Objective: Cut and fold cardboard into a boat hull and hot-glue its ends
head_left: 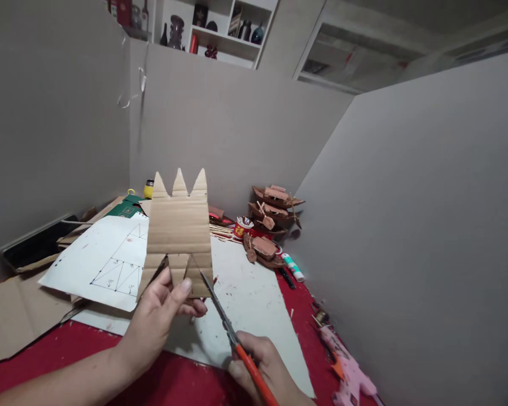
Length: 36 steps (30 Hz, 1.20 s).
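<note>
A cardboard piece point(178, 223) with three pointed tips along its top stands raised above the table. My left hand point(165, 301) grips its lower edge, thumb in front and fingers behind. A triangular notch is cut in the bottom edge beside the thumb, and drawn lines run to the right of it. My right hand point(260, 361) is closed around the orange handles of a pair of scissors point(222, 316). The blades point up and left, with their tip at the lower right part of the cardboard. Whether the tip cuts into it I cannot tell.
White paper with a line drawing point(110, 259) lies at left near a black tray point(29, 245). Model boats point(275, 206) stand at the back right beside a red cup point(242, 226). A glue stick point(293, 267) and a pink glue gun point(347, 366) lie along the right wall.
</note>
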Motion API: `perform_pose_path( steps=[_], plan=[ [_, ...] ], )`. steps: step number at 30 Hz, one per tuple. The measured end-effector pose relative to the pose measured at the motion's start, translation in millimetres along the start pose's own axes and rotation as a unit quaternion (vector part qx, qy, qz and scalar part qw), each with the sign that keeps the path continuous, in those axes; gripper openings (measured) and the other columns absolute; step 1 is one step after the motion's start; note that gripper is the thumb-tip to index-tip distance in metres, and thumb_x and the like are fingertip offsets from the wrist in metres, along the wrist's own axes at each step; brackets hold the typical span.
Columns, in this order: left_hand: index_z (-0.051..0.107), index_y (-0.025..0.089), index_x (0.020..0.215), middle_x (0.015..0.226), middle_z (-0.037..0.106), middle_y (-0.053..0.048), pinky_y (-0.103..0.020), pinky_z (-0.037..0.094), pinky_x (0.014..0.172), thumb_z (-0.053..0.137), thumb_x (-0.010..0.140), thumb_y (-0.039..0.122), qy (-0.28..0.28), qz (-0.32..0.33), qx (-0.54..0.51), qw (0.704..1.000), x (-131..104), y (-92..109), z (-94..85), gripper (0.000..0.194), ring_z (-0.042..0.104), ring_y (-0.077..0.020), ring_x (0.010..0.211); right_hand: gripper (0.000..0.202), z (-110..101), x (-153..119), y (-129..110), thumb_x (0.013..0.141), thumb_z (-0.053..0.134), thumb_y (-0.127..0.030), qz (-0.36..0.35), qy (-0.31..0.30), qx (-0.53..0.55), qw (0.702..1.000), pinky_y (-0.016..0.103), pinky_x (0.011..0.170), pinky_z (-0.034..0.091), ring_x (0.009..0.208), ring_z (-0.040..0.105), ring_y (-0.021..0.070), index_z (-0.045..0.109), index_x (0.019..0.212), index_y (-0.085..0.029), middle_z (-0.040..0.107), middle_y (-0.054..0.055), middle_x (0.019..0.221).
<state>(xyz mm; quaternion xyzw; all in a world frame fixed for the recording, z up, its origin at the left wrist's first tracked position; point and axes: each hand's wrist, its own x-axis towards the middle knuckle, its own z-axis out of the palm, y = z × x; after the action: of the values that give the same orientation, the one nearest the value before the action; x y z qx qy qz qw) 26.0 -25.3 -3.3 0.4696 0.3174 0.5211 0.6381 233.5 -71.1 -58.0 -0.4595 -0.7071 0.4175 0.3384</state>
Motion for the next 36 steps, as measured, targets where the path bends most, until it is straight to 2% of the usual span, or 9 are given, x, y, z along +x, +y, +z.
perform_pose_path(
  steps=[6, 12, 15, 20, 28, 36],
  plan=[
    [0.058, 0.017, 0.098, 0.078, 0.066, -0.001, -0.023, 0.052, 0.057, 0.061, 0.084, 0.040, 0.027, 0.009, 0.019, 0.999, 6, -3, 1.1, 0.027, 0.059, -0.0091, 0.054, 0.048, 1, 0, -7, 0.084, 0.044, -0.064, 0.003, -0.034, 0.000, 0.999, 0.024, 0.049, 0.023, 0.057, 0.027, 0.0101, 0.039, 0.070, -0.019, 0.031, -0.004, 0.061],
    [0.058, 0.017, 0.096, 0.078, 0.066, -0.001, -0.022, 0.051, 0.056, 0.061, 0.083, 0.041, 0.010, 0.002, 0.032, 0.999, 4, -8, 1.2, 0.027, 0.060, -0.0095, 0.054, 0.049, -1, 0, -25, 0.087, 0.036, -0.065, -0.021, -0.065, -0.017, 0.998, 0.025, 0.054, 0.025, 0.062, 0.028, 0.0122, 0.043, 0.077, -0.018, 0.032, -0.003, 0.068],
    [0.057, 0.017, 0.092, 0.070, 0.064, 0.001, -0.021, 0.050, 0.054, 0.061, 0.083, 0.042, 0.006, -0.004, 0.032, 0.999, 2, -12, 3.4, 0.027, 0.060, -0.0096, 0.053, 0.050, -3, 1, -29, 0.087, 0.034, -0.065, -0.027, -0.075, -0.022, 0.997, 0.025, 0.054, 0.026, 0.062, 0.028, 0.0124, 0.045, 0.079, -0.017, 0.033, -0.002, 0.069],
    [0.057, 0.017, 0.090, 0.069, 0.062, 0.002, -0.020, 0.049, 0.054, 0.059, 0.085, 0.041, -0.002, 0.009, 0.035, 0.999, 3, -14, 5.2, 0.025, 0.059, -0.0085, 0.052, 0.049, -4, 2, -24, 0.088, 0.034, -0.063, -0.037, -0.069, -0.027, 0.997, 0.025, 0.055, 0.027, 0.062, 0.029, 0.0125, 0.046, 0.078, -0.017, 0.034, -0.002, 0.068],
    [0.056, 0.017, 0.090, 0.064, 0.061, 0.003, -0.020, 0.048, 0.053, 0.057, 0.086, 0.042, -0.015, 0.010, 0.042, 0.999, 2, -14, 4.1, 0.025, 0.059, -0.0090, 0.051, 0.047, 1, 0, -10, 0.086, 0.041, -0.062, -0.030, -0.049, 0.024, 0.998, 0.025, 0.052, 0.025, 0.060, 0.027, 0.0115, 0.043, 0.071, -0.017, 0.033, -0.002, 0.065],
    [0.057, 0.017, 0.085, 0.058, 0.061, 0.004, -0.019, 0.047, 0.051, 0.058, 0.085, 0.042, -0.008, 0.013, 0.048, 0.999, 0, -11, 4.3, 0.025, 0.058, -0.0090, 0.049, 0.046, 9, -3, -7, 0.086, 0.045, -0.060, -0.040, -0.035, 0.054, 0.997, 0.025, 0.047, 0.019, 0.053, 0.022, 0.0090, 0.036, 0.064, -0.019, 0.027, -0.005, 0.059]
  ],
)
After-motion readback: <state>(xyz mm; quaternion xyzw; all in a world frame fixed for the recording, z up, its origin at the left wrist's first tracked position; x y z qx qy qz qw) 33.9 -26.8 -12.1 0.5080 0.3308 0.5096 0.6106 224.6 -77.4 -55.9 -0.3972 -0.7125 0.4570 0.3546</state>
